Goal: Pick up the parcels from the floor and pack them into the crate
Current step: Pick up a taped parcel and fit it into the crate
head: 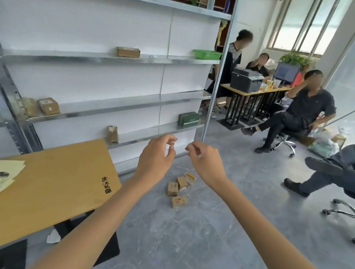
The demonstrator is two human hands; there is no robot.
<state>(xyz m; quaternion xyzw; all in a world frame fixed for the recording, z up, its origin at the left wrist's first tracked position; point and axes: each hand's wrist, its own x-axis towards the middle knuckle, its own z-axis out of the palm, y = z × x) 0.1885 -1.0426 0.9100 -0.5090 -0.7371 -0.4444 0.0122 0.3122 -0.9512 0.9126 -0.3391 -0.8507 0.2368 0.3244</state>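
Several small cardboard parcels (180, 189) lie in a loose cluster on the grey floor, just in front of the bottom of the metal shelving. Both my arms reach forward at chest height, well above the parcels. My left hand (156, 157) hovers with its fingers loosely curled and holds nothing. My right hand (205, 161) hangs beside it, a small gap apart, fingers also loosely curled and empty. A green basket-like crate (207, 54) sits on an upper shelf at the right end.
A wooden table (45, 189) with papers stands at my left. The metal shelving (104, 80) holds a few boxes. People sit on office chairs at right, one with legs stretched (329, 175) toward the floor space. A desk with a printer (245, 80) stands behind.
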